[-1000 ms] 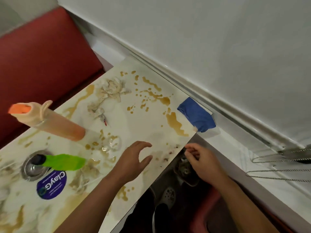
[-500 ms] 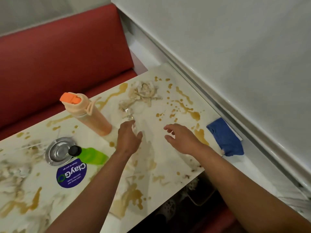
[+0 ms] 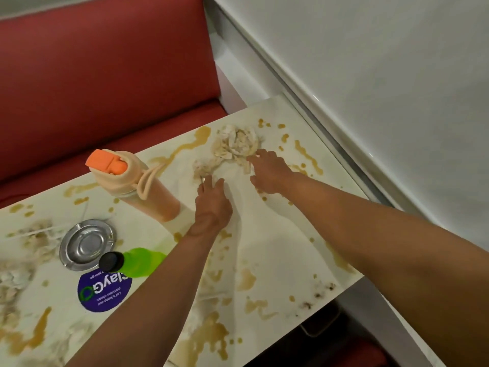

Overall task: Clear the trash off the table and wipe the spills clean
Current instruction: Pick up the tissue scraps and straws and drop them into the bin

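Head view: both hands reach for soiled tissue near the table's [image 3: 277,260] far edge.
We see our right hand [image 3: 268,172], fingers loosely spread, touching the large crumpled tissue [image 3: 235,143]; our left hand [image 3: 213,201], open, holds nothing beside the smaller wad [image 3: 205,165] amid brown spills [image 3: 246,279].

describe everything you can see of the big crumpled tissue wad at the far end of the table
The crumpled tissue wad is soft white paper, stained tan and brown as if soaked with spill. It lies in a loose, wrinkled heap on the pale table near its far edge, with a thinner twisted tail trailing toward a smaller clump. The right hand reaches it, fingertips touching its near edge. Brown spill marks lie around it.
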Motion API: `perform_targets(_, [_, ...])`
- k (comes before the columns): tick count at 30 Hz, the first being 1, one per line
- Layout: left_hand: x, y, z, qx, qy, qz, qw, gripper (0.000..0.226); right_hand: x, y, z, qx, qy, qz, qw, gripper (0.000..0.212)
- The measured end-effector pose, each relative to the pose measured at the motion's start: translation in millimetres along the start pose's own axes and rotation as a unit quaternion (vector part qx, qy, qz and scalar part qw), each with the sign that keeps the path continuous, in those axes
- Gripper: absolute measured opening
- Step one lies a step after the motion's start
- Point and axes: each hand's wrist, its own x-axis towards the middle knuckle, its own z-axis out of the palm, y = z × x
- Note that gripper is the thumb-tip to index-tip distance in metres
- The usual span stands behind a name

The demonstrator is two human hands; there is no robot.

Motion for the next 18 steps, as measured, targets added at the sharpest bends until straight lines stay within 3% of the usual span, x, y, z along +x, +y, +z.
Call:
perform_targets(6, [-1, 2, 1, 0.006, 0.011, 0.025, 1.0, 0.062, 41, -6, 7, -0.043, 0.02, 0.042, 0.998, 0.072])
perform_targets(12, [-6, -4, 2, 0.032, 0.008, 0.035, 0.999, 0.032, 37, -11, 17, -0.041, 0.06, 0.006, 0.997, 0.048])
perform_targets(15, [-13, -5, 4, 0.027, 0.016, 0.045, 0.998, 0.039, 28, -16, 21, -0.044, 0.081, -0.012, 0.996, 0.027])
perform_targets(18, [-19, -5, 6, 0.02, 0.031, 0.045, 0.998, 0.034, 16, -16, 26, -0.032, 0.085, -0.038, 0.995, 0.029])
